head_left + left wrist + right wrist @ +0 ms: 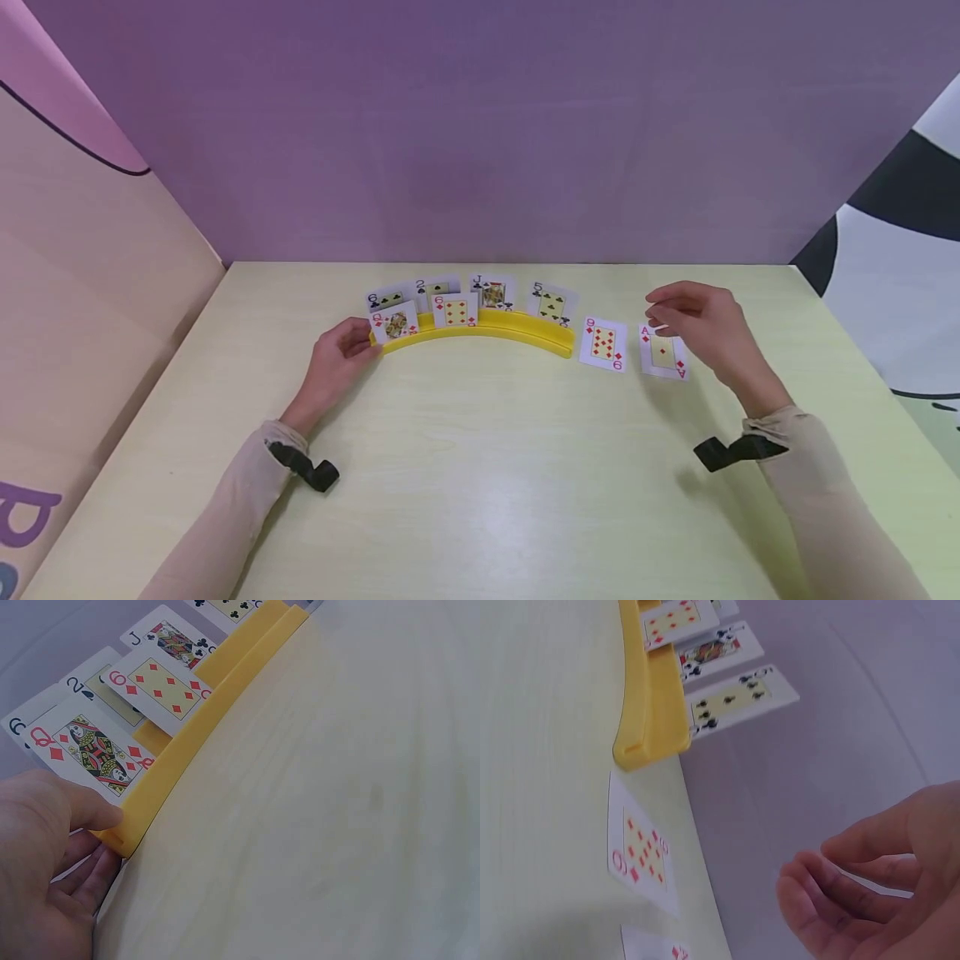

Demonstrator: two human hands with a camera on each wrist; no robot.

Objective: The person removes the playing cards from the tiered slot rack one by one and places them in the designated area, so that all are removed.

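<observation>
Pale yellow-green table is filling most of the head view, purple wall standing behind it. Curved yellow card holder is sitting toward the table's far side, standing up six cards: 6 of clubs, 2 of spades, jack of clubs, 5 of clubs in back, queen of diamonds and 6 of diamonds in front. Left hand is gripping the holder's left end, thumb on top, fingers curling under, per left wrist view. Right hand is hovering above the ace of diamonds, fingers loosely curled, holding nothing. The ace is lying flat on the table, just right of the 9 of diamonds, also flat, beside the holder's right end.
</observation>
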